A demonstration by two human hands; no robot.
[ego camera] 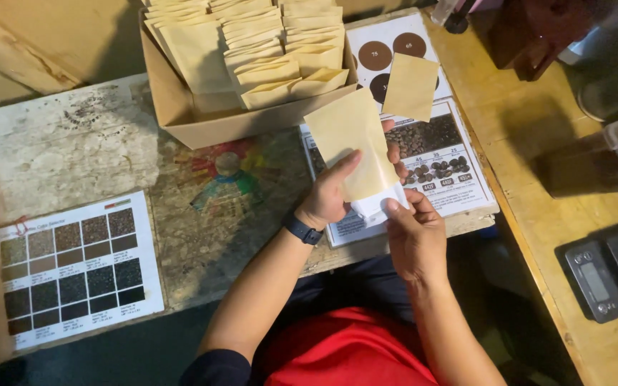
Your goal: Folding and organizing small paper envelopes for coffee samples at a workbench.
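Head camera looks down on both hands of a person who sits at a worn, stained wooden board. The left hand (334, 189) grasps a flat tan paper pouch (352, 143) from its left side, with the thumb laid across the front face and the fingers behind it. The right hand (413, 232) pinches a small white piece (377, 205) at the lower end of the same pouch; I cannot tell if this white part is a label or a piece of the pouch itself. The pouch is held in the air, tilted a little, just above a printed sheet with pictures of coffee beans (441, 154) that lies on the board. On the upper part of this sheet a second loose tan pouch (410, 86) lies flat, beside dark brown round colour samples (375, 55). Behind the hands stands an open brown cardboard box (202, 118), filled with rows of many similar tan pouches. At the left side of the board lies a white chart with a grid of dark square samples (73, 268). To the right, on a lighter wooden table, a small black digital scale (606, 275) rests near the edge. The left wrist wears a dark wristband (302, 230).
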